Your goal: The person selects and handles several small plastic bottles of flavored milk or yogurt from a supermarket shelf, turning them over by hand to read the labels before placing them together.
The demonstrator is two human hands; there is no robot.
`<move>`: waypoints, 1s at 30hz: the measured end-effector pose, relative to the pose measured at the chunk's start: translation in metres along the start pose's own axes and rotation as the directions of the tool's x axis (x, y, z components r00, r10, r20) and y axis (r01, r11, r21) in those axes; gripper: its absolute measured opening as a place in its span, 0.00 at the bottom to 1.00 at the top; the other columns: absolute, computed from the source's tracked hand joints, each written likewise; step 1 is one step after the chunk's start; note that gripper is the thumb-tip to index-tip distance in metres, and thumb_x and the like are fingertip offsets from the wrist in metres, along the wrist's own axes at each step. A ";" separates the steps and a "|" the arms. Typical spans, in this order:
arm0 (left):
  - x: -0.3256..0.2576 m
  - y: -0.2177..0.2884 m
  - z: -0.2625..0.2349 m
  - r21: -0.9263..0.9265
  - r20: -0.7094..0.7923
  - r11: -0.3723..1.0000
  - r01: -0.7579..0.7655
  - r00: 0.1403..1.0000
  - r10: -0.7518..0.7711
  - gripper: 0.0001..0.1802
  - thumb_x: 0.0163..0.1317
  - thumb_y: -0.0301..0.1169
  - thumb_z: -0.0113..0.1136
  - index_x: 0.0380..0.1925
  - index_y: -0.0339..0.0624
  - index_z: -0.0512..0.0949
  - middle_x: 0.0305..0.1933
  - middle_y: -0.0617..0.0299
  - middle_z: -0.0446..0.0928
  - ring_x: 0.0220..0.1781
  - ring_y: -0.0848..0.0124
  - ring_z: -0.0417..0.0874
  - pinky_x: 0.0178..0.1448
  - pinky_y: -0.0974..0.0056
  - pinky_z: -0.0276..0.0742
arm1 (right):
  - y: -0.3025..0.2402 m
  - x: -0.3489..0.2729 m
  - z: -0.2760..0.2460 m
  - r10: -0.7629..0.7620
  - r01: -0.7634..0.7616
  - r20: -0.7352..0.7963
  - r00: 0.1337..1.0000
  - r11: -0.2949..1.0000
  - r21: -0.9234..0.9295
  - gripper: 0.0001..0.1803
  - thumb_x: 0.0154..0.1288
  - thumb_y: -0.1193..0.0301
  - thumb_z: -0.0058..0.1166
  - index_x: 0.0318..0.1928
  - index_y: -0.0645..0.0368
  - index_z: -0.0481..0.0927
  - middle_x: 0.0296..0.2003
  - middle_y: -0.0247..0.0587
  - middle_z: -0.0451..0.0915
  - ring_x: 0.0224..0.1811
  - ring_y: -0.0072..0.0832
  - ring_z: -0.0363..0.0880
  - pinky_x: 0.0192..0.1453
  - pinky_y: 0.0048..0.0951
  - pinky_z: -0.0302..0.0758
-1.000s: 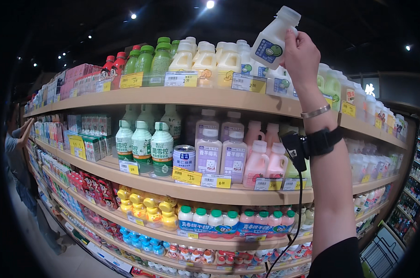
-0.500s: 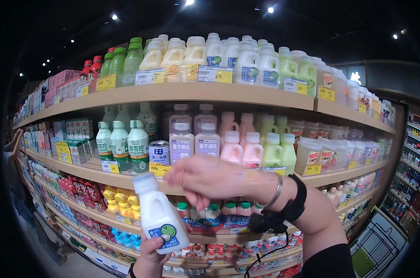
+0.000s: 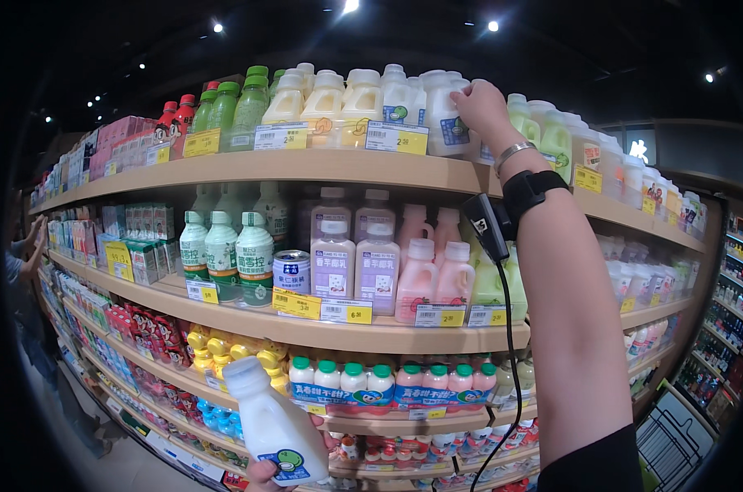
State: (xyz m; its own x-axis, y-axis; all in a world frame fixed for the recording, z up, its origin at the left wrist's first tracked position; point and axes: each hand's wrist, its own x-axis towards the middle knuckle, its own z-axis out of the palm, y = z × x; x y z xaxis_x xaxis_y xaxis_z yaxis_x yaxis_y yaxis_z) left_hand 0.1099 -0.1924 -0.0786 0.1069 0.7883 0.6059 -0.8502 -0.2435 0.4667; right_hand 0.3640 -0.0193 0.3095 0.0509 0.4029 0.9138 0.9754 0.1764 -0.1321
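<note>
Dark ceiling (image 3: 421,49) with small bright spotlights (image 3: 493,26) stretches above curved-looking, pale wood-edged shelves (image 3: 330,166) packed with drinks; in front of the lower tiers, low in the view, a white plastic bottle with a white cap and a blue-and-green label (image 3: 273,418) leans with its cap toward the left; the left hand (image 3: 262,476) is closed around its lower part, mostly hidden behind it; the right hand (image 3: 488,115) is raised to the top shelf, its fingertips touching the upper right side of a matching white handled bottle (image 3: 445,111) that stands upright; whether that hand has a firm hold, I cannot tell.

Left of that standing bottle are cream-yellow handled bottles (image 3: 322,102), then green bottles with green caps (image 3: 250,102); to its right, pale green handled bottles (image 3: 557,143); on the shelf below stand purple square-shouldered bottles (image 3: 332,266) and pink handled bottles (image 3: 417,283); a silver metal bangle (image 3: 515,154) and a broad black strap (image 3: 535,193) circle the right arm; another person (image 3: 31,254) is at the far left edge.
</note>
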 end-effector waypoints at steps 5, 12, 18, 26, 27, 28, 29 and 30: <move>-0.008 0.007 -0.002 0.154 -0.017 0.976 -0.152 0.988 0.156 0.46 0.37 0.46 0.69 0.55 0.45 0.56 0.46 0.47 0.66 0.43 0.47 0.73 0.42 0.52 0.77 | -0.020 -0.029 -0.038 0.144 0.286 -0.612 0.778 0.786 0.548 0.15 0.57 0.64 0.50 0.35 0.65 0.76 0.29 0.43 0.78 0.29 0.33 0.77 0.33 0.29 0.73; 0.013 -0.013 -0.008 0.268 0.001 0.949 0.164 0.985 -0.171 0.46 0.30 0.31 0.69 0.53 0.36 0.57 0.46 0.53 0.70 0.47 0.64 0.75 0.51 0.60 0.72 | -0.030 -0.183 -0.046 -0.125 -0.278 0.288 0.950 0.088 0.956 0.13 0.63 0.66 0.45 0.26 0.62 0.71 0.11 0.24 0.63 0.07 0.09 0.53 0.09 0.12 0.51; 0.013 -0.034 -0.017 0.084 0.088 0.988 0.127 0.987 -0.134 0.45 0.34 0.36 0.69 0.54 0.37 0.57 0.49 0.50 0.68 0.50 0.59 0.73 0.52 0.55 0.72 | -0.019 -0.309 -0.042 -0.195 -0.667 0.657 0.728 0.022 0.745 0.10 0.59 0.74 0.50 0.39 0.67 0.71 0.28 0.33 0.74 0.29 0.13 0.72 0.33 0.13 0.68; 0.009 -0.063 -0.011 -0.180 0.123 0.904 0.388 0.920 -0.371 0.55 0.27 0.53 0.72 0.57 0.49 0.55 0.54 0.60 0.65 0.57 0.61 0.68 0.57 0.53 0.68 | -0.006 -0.359 -0.004 -0.093 -0.722 0.716 0.691 -0.125 0.681 0.07 0.55 0.76 0.53 0.33 0.65 0.73 0.26 0.35 0.76 0.25 0.14 0.73 0.30 0.14 0.70; 0.007 -0.067 -0.011 -0.183 0.122 0.900 0.396 0.917 -0.379 0.55 0.27 0.53 0.72 0.57 0.49 0.55 0.54 0.60 0.65 0.57 0.61 0.68 0.57 0.53 0.68 | -0.005 -0.361 0.000 -0.078 -0.727 0.725 0.685 -0.152 0.670 0.06 0.54 0.76 0.53 0.33 0.65 0.73 0.26 0.35 0.77 0.25 0.15 0.74 0.30 0.14 0.70; 0.005 -0.071 -0.011 -0.164 0.088 0.903 0.397 0.918 -0.387 0.55 0.25 0.58 0.69 0.56 0.50 0.57 0.57 0.58 0.61 0.60 0.58 0.63 0.59 0.48 0.64 | -0.005 -0.362 0.003 -0.039 -0.744 0.749 0.662 -0.154 0.650 0.06 0.53 0.78 0.54 0.31 0.64 0.72 0.25 0.36 0.76 0.24 0.16 0.74 0.28 0.14 0.70; 0.004 -0.073 -0.011 -0.144 0.054 0.906 0.398 0.917 -0.395 0.56 0.24 0.63 0.67 0.55 0.51 0.58 0.61 0.56 0.57 0.63 0.55 0.58 0.60 0.44 0.60 | -0.006 -0.362 0.005 -0.032 -0.746 0.752 0.659 -0.156 0.647 0.06 0.53 0.78 0.54 0.31 0.64 0.72 0.25 0.36 0.76 0.24 0.16 0.74 0.28 0.14 0.70; 0.002 -0.075 -0.014 -0.145 0.050 0.903 0.403 0.915 -0.400 0.56 0.24 0.63 0.67 0.55 0.51 0.58 0.61 0.56 0.57 0.63 0.55 0.58 0.60 0.44 0.60 | -0.008 -0.363 0.007 -0.027 -0.736 0.744 0.667 -0.174 0.654 0.07 0.52 0.78 0.55 0.30 0.64 0.71 0.25 0.36 0.76 0.24 0.16 0.73 0.28 0.15 0.70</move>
State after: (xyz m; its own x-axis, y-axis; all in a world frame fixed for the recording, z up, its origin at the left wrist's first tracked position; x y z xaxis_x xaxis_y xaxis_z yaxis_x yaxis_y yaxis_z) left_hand 0.1670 -0.1647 -0.1210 0.4638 0.7908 0.3995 -0.7999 0.1800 0.5725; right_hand 0.3364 -0.1602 -0.0240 -0.1519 0.9325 0.3277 -0.3474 0.2600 -0.9009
